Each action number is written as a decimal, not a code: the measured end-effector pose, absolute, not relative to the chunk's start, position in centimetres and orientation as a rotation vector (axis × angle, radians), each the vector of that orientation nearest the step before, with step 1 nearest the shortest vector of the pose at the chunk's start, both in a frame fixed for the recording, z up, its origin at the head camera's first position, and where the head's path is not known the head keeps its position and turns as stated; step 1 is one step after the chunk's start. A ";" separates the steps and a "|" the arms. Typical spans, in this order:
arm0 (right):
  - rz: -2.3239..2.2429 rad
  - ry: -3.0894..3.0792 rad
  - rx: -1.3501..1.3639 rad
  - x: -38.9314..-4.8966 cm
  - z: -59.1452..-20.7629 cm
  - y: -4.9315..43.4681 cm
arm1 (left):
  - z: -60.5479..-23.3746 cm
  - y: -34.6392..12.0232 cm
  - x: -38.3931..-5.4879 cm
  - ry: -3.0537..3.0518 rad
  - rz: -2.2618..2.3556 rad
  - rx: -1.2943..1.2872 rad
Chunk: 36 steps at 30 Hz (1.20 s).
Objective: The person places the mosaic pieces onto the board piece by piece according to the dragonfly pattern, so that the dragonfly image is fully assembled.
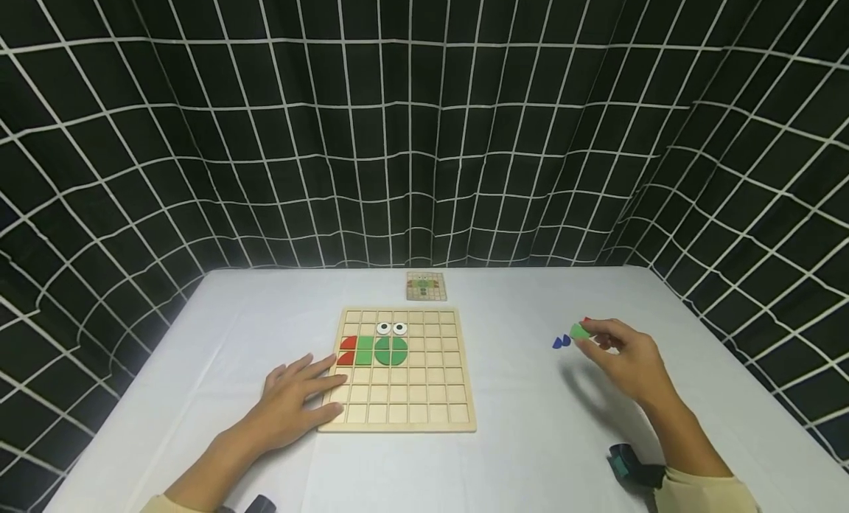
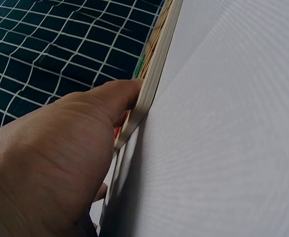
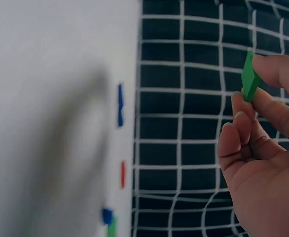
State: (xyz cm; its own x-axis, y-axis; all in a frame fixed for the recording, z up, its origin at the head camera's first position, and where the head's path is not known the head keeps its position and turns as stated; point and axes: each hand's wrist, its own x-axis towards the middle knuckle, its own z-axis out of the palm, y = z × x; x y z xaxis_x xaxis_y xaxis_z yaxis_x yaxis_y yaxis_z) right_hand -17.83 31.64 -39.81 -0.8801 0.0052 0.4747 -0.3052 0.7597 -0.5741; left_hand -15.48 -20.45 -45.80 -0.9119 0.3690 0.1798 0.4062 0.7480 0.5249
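Observation:
My right hand (image 1: 630, 362) pinches a green tile (image 3: 250, 79) between thumb and finger, raised over the right side of the table. Its other fingers curl loosely below the tile in the right wrist view. Two small blue pieces (image 1: 561, 342) lie just left of this hand. At the wooden grid board (image 1: 434, 391), my left hand (image 1: 285, 406) rests with spread fingers on the left edge. The board carries two white eye pieces (image 1: 391, 328), a green circle of quarter pieces (image 1: 391, 351), green squares (image 1: 364, 351) and red quarter pieces (image 1: 347, 351).
A small pattern card (image 1: 427, 286) lies behind the board. On the white tabletop, a red piece (image 3: 123, 174) and a further blue piece (image 3: 107, 216) show in the right wrist view. A black curtain with white grid lines (image 1: 424, 130) surrounds the table's back and sides.

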 end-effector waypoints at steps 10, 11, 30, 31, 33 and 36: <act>1.021 -2.413 0.366 -17.5 -37.2 27.7 | -45.7 -20.4 -15.5 -2.878 -0.887 -0.638; 1.021 -2.396 0.387 -17.6 -37.0 27.4 | -45.7 -20.4 -15.5 -2.881 -0.887 -0.635; 1.149 -2.286 0.606 -18.5 -34.7 21.5 | -45.5 -20.5 -15.5 -2.875 -0.904 -0.639; 1.145 -2.295 0.600 -18.6 -34.7 21.2 | -45.5 -20.5 -15.5 -2.876 -0.904 -0.639; 1.154 -2.306 0.602 -18.7 -34.6 20.6 | -45.6 -20.4 -15.5 -2.881 -0.902 -0.639; 1.157 -2.313 0.621 -19.0 -34.4 19.7 | -45.6 -20.4 -15.5 -2.883 -0.895 -0.642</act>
